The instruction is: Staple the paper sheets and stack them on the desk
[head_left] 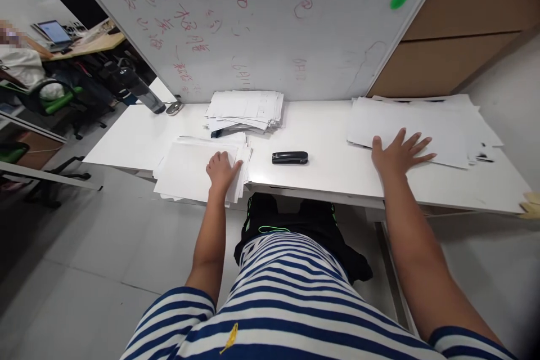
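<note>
My left hand point(221, 171) rests on the right part of a loose stack of white paper point(185, 166), its fingers stretched over the top sheet. That stack sticks out past the desk's front edge. On the right, my right hand point(399, 153) lies with spread fingers on the near edge of another pile of paper sheets point(422, 121). A black stapler point(290, 157) lies on the white desk between my hands, touched by neither. Behind my left hand sits a third, uneven stack of papers point(245, 107), with something dark partly hidden under its near side.
A whiteboard point(270, 28) with red writing stands along the back of the desk point(324, 124). Cardboard boxes point(455, 56) are behind the right pile. A dark bottle point(141, 90) leans at the back left. Beyond it are a green chair point(63, 102), a laptop point(54, 32) and another person's arm.
</note>
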A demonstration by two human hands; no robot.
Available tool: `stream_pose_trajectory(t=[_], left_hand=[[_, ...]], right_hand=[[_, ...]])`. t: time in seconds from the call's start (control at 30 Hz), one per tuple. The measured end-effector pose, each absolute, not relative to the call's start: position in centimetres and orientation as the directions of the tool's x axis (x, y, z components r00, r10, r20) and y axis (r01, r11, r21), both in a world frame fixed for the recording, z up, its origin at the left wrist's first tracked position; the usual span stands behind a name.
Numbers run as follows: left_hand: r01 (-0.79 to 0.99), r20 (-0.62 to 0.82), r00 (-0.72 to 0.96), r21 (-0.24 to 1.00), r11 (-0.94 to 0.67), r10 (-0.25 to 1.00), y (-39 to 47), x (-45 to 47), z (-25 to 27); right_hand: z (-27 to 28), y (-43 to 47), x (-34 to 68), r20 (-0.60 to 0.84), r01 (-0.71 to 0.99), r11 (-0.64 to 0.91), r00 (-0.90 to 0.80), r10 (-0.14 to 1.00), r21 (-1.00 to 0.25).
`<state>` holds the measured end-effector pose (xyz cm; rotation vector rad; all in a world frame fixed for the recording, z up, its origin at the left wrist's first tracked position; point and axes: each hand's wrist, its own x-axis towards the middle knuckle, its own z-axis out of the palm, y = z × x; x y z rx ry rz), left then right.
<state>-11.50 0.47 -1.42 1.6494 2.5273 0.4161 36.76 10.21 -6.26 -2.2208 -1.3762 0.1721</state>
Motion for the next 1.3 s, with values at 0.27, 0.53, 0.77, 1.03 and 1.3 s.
stream_pose_trajectory(t=[0.27, 0.53, 0.77, 1.03, 1.3], left_hand=[[0.886, 0.029, -0.407, 0.256, 0.387, 0.913, 1.1, -11.1, -1.4], [0.899, 0.028, -0.396, 0.215, 0.381, 0.918, 1.1, -11.2, -1.3], [0.957, -0.141, -0.275, 0.055, 0.285, 0.951, 3.1, -13.4, 1.0], [0.996, -0.215, -0.052, 0.056, 0.066, 0.975, 6.0, -16.7, 2.5], [0.986, -0.352, 0.0, 0.158, 0.059, 0.936, 10.0, -18.3, 3.2]], right_hand=[[-6.0, 10.2, 36.8, 0.117, 0.78, -0.382, 0.496, 0.86, -0.496], [-6.4, 10.2, 36.9, 0.143, 0.776, -0.364, 0.497, 0.856, -0.516], [-6.3, 10.3, 36.8, 0.145, 0.765, -0.366, 0.507, 0.85, -0.531], [-6.7, 10.5, 37.0, 0.154, 0.766, -0.361, 0.507, 0.848, -0.532], [-7.0, 10.6, 37.1, 0.148, 0.78, -0.378, 0.506, 0.849, -0.499]])
